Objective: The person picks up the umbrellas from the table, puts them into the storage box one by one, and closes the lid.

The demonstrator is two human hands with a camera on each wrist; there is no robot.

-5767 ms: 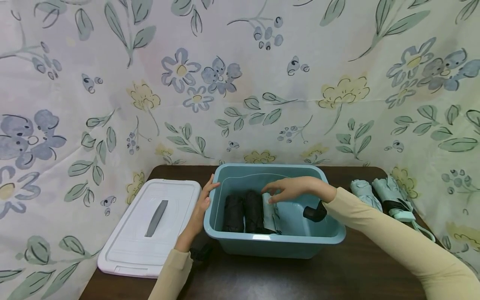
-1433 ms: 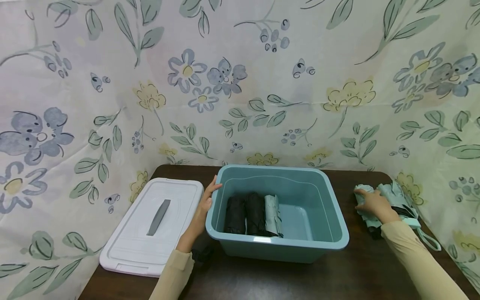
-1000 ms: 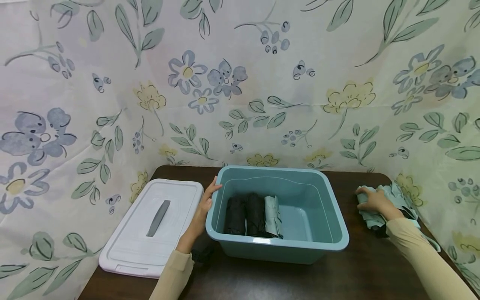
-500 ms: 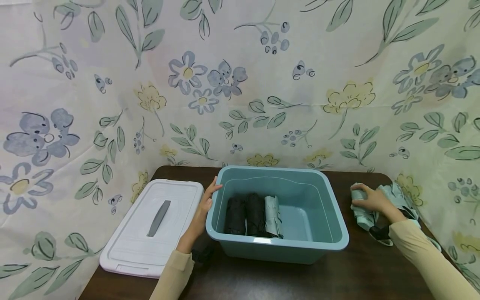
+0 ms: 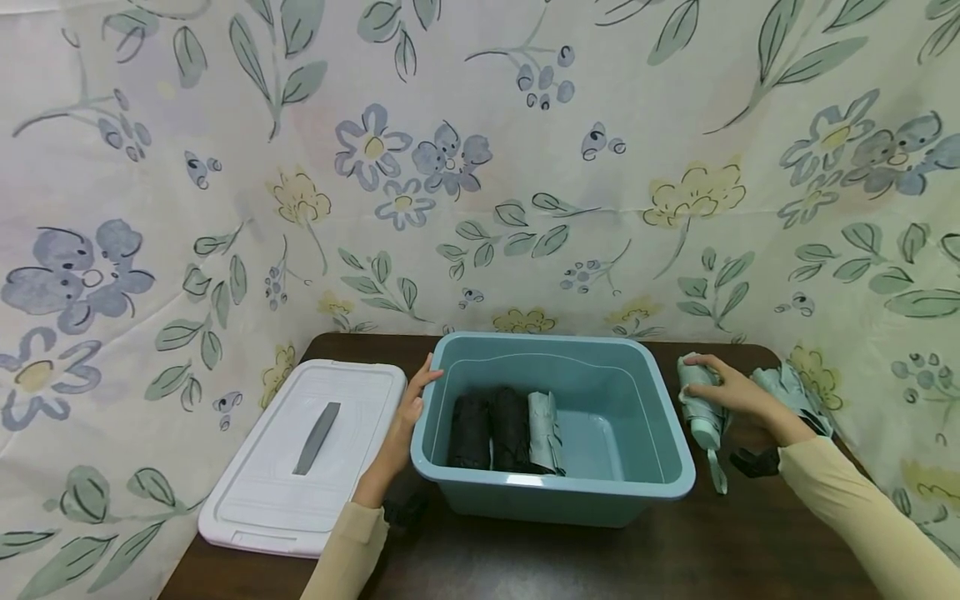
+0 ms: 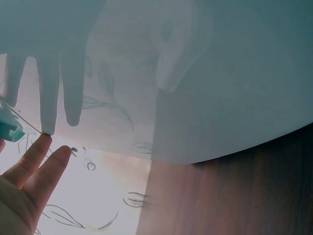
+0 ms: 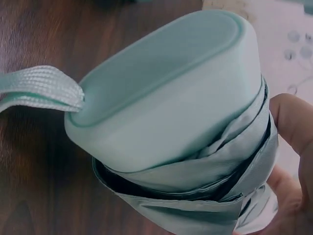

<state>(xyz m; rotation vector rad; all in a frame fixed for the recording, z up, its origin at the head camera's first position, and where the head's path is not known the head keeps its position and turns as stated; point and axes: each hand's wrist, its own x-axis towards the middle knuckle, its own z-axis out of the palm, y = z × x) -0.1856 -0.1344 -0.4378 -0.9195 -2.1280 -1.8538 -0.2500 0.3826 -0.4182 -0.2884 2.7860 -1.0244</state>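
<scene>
Along the left edge of the surface (image 5: pixel 555 558), a white lid (image 5: pixel 348 425) is lying handle up. Beside it, the left arm is reaching forward from the near edge, and the left hand (image 5: pixel 407 407) is resting its extended fingers against the left side of a blue tub (image 5: pixel 540 504); that grip is loose, touching rather than clasping. Inside the tub, two black rolls (image 5: pixel 491 432) and a pale green roll (image 5: pixel 545 429) are lying side by side. To the right of the tub, the right arm is stretching in from the near right, wrist bent toward the tub. The right hand (image 5: pixel 731 390) is gripping a folded green umbrella (image 5: pixel 703 410), fingers and thumb curling round its fabric, a strap (image 7: pixel 41 90) trailing from its handle. The umbrella is sitting between the tub and the surface's far right corner; whether it's touching the surface, I can't tell. Beyond that hand, another pale green bundle (image 5: pixel 791 392) is lying by the right edge.
</scene>
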